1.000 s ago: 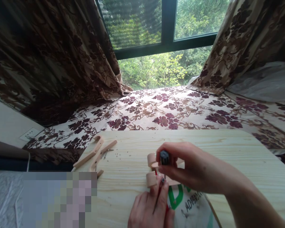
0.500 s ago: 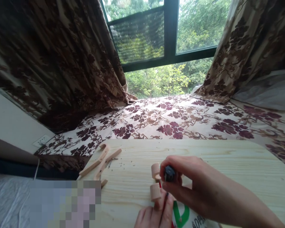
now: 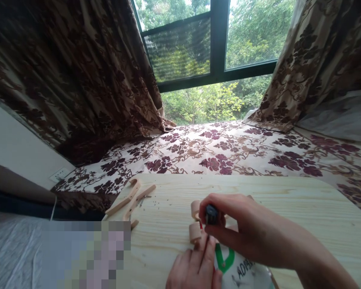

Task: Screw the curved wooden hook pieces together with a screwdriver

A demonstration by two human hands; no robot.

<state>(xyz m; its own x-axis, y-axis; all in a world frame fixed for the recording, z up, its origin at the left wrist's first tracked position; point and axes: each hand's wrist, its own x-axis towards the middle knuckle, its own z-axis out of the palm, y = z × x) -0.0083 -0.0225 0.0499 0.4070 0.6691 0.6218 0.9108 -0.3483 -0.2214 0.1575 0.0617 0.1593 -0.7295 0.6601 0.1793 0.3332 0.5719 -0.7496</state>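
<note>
My right hand (image 3: pixel 225 218) is closed around the dark handle of what looks like a screwdriver (image 3: pixel 212 214), seen from its butt end; its tip is hidden. Below it, my left hand (image 3: pixel 195 261) has its fingers together, pressing on the work against a curved wooden piece (image 3: pixel 195 233). A second curved wooden end (image 3: pixel 195 209) shows just beyond, partly covered by my right hand. Something red (image 3: pixel 201 225) peeks out between them. Under both hands lies a white item (image 3: pixel 243 277) with a green V-shaped mark and black lettering; I cannot tell what it is.
Several curved wooden pieces (image 3: pixel 129 200) lie at the left of the pale wooden table (image 3: pixel 165 241), with small screw-like bits (image 3: pixel 158 202) beside them. Behind the table stretches a flower-patterned cloth (image 3: pixel 216 148) below a window. A pixelated patch (image 3: pixel 87 257) hides the lower left.
The view has shifted slightly. Both hands and the wooden pieces sit a little higher in the picture, and more of the white item's lettering shows. My right hand keeps its grip on the handle.
</note>
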